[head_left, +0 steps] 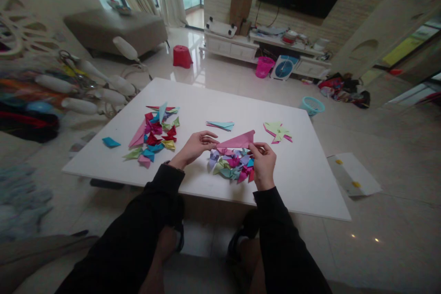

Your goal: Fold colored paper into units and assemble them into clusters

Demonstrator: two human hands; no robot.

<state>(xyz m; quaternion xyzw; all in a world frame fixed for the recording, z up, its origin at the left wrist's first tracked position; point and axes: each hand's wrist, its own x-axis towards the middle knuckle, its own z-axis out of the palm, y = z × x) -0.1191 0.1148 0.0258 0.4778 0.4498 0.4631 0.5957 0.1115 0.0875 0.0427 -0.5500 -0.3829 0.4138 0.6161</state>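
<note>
Between my two hands is a long pink piece of folded paper [238, 140], tapering toward the left. My right hand [264, 165] pinches its wide right end. The narrow tip lies at the fingers of my left hand [197, 146], which are bent and close together on it. Just below the pink paper lies a heap of small folded paper pieces [232, 165] in purple, green, pink and blue. A larger heap of colored folded paper [156, 133] sits to the left, with a single blue folded piece [110, 142] apart from it.
All of this rests on a white table [296, 179]. Flat folded blue strips [220, 126] lie beyond my hands, and green and pink folded papers [277, 132] lie to the right. A white lamp with several arms [103, 87] stands by the left edge. A red stool [182, 56] is on the floor behind.
</note>
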